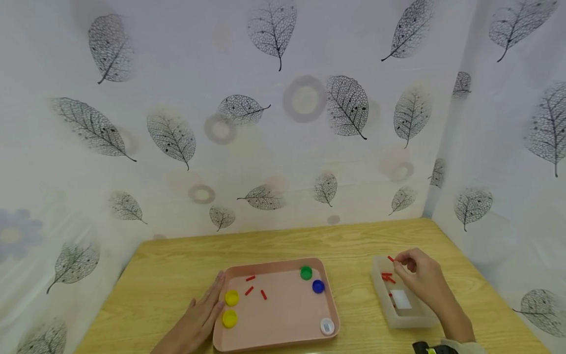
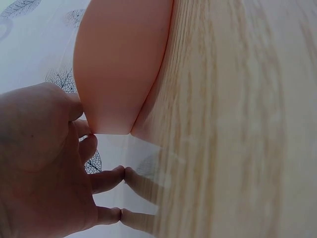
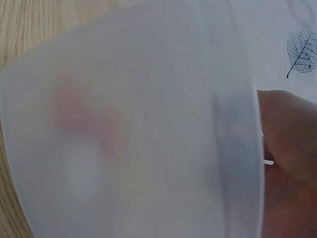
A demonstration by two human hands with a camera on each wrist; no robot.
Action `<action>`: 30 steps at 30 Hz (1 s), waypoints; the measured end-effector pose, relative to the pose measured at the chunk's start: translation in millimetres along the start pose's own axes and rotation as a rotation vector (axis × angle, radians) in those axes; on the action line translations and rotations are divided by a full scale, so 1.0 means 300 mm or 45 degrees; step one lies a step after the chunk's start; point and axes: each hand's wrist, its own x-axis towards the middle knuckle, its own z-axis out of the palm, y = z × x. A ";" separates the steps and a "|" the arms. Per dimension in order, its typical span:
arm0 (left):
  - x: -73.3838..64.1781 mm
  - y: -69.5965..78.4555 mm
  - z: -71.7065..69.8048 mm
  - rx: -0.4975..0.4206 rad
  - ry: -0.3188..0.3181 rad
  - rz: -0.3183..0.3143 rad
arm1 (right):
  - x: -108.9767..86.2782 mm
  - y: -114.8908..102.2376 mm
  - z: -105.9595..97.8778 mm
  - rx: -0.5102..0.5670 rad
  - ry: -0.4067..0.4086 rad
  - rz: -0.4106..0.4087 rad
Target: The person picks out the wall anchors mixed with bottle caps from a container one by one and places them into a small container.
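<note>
Between thumb and fingertips my right hand (image 1: 422, 278) pinches a small red stick (image 1: 391, 259), above a translucent white bin (image 1: 411, 322). Several more red sticks (image 1: 387, 277) and a white block (image 1: 401, 299) lie inside that bin. In the right wrist view the bin's cloudy wall (image 3: 163, 119) hides most of the hand. My left hand (image 1: 199, 314) rests with extended fingers along the left side of a pink tray (image 1: 278, 322); the left wrist view shows fingertips on the table. Three red sticks (image 1: 249, 290) lie in the tray.
Yellow caps (image 1: 230, 318) sit at the tray's left side. Green (image 1: 306, 273) and blue caps (image 1: 318, 286) are at its right, and a white round piece (image 1: 327, 326) is in the near right corner. A leaf-print curtain (image 1: 283, 147) surrounds the wooden table (image 1: 353, 246).
</note>
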 end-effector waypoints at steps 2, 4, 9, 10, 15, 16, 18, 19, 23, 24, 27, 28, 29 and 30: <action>-0.001 -0.002 0.001 0.002 0.001 0.000 | -0.002 0.006 0.000 -0.005 0.001 0.005; -0.001 -0.003 0.003 0.003 0.003 0.005 | -0.005 0.012 0.000 -0.015 -0.001 0.016; 0.000 -0.003 0.003 0.002 0.006 0.006 | -0.010 0.022 -0.005 -0.044 -0.022 0.055; 0.000 -0.004 0.003 0.002 0.005 0.000 | -0.011 0.021 -0.007 -0.045 -0.027 0.059; 0.001 -0.003 0.001 -0.002 0.003 -0.007 | -0.009 0.021 -0.014 -0.045 -0.039 0.063; 0.000 -0.004 0.000 -0.003 0.002 -0.006 | -0.009 0.021 -0.014 -0.046 -0.034 0.060; 0.000 -0.005 0.001 -0.002 0.002 0.000 | -0.009 0.021 -0.013 -0.044 -0.028 0.059; 0.000 -0.006 0.001 -0.001 0.002 0.001 | -0.008 0.021 -0.013 -0.043 -0.026 0.060; -0.001 -0.005 0.001 0.000 -0.002 0.003 | -0.005 0.018 -0.012 -0.042 -0.026 0.053; 0.000 -0.004 0.000 0.000 0.000 0.003 | -0.003 0.017 -0.011 -0.047 -0.026 0.047; -0.001 -0.002 -0.001 0.003 0.001 0.001 | -0.004 0.011 -0.010 -0.038 -0.030 0.044; -0.001 -0.002 -0.001 0.002 0.002 0.002 | -0.004 0.006 -0.009 -0.034 -0.033 0.042; -0.001 -0.002 -0.001 0.002 0.003 0.003 | -0.004 0.002 -0.006 -0.028 -0.037 0.038; -0.001 -0.002 -0.001 0.002 0.004 0.003 | -0.004 -0.003 -0.004 -0.018 -0.042 0.035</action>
